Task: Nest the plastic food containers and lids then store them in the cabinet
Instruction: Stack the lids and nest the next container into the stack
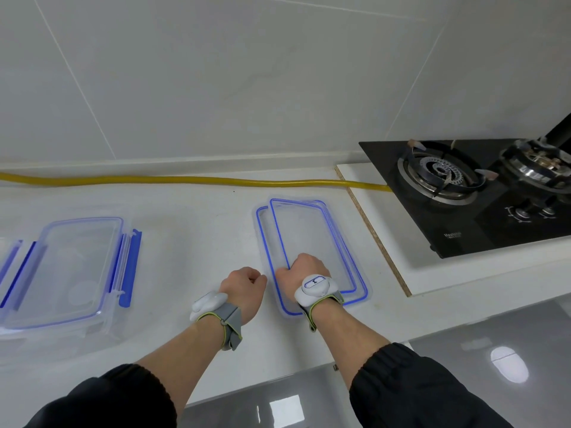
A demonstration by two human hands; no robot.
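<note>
Two clear lids with blue seal rings lie stacked and slightly askew on the white counter; the upper lid rests on the lower lid. My right hand rests on the near left part of the upper lid, fingers curled at its blue rim. My left hand is a loose fist on the counter just left of the lids, holding nothing. At the left stands a clear container with blue side clips. A second blue-clipped piece is cut off by the left edge.
A yellow hose runs along the back of the counter to a black gas hob at the right, set on a raised white board. Grey glossy cabinet fronts lie below the counter's front edge. White tiled wall behind.
</note>
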